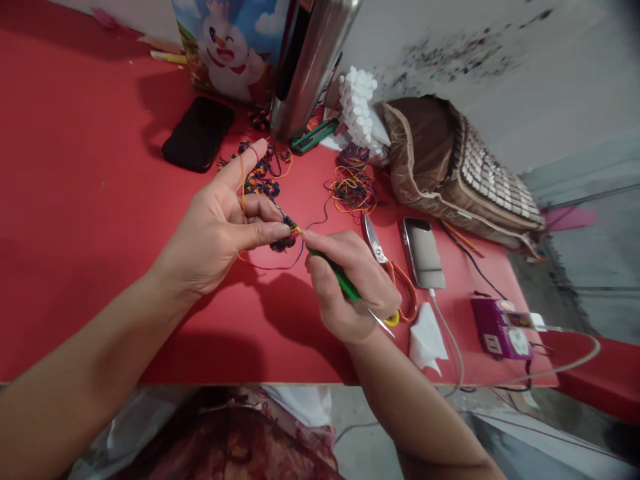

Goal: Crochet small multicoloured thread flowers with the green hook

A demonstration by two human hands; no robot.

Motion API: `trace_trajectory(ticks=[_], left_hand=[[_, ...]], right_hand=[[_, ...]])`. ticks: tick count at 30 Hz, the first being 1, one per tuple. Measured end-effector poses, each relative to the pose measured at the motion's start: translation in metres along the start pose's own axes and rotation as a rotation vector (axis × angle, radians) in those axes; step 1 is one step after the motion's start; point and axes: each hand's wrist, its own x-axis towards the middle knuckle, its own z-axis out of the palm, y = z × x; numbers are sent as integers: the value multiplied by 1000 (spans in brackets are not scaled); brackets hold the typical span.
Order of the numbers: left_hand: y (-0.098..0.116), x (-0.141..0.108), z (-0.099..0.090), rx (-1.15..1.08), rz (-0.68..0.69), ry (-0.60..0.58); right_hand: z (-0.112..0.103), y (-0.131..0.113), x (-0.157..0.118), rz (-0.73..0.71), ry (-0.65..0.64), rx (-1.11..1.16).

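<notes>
Over the red table [75,200], the left hand [207,223] pinches a small, dark, multicoloured yarn piece [284,244] between thumb and fingers, orange yarn [243,193] running up to its raised index finger. The right hand [369,272] grips a green-handled tool [349,287] just right of the piece. Beyond lies a yarn tangle [353,189]; scissors [379,252] lie right of the right hand, partly hidden by it.

From my end I see a red table [75,200] across the frame, bearing a flat black object [197,133] at upper left, tangled yarn [353,185] above centre, scissors [375,241] and a phone [424,257] right of centre, a white tissue [428,339] and purple socket block [493,323] lower right.
</notes>
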Motion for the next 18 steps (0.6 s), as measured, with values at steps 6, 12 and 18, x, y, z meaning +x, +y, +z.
trace_trajectory(ticks=[6, 12, 18], left_hand=[[-3, -2, 1, -21, -55, -38], [-5, -3, 4, -43, -68, -53], [-2, -5, 7, 22, 4, -11]], right_hand=[[0, -1, -2, 37, -25, 15], [0, -4, -2, 60, -20, -15], [4, 6, -8, 170, 13, 115]])
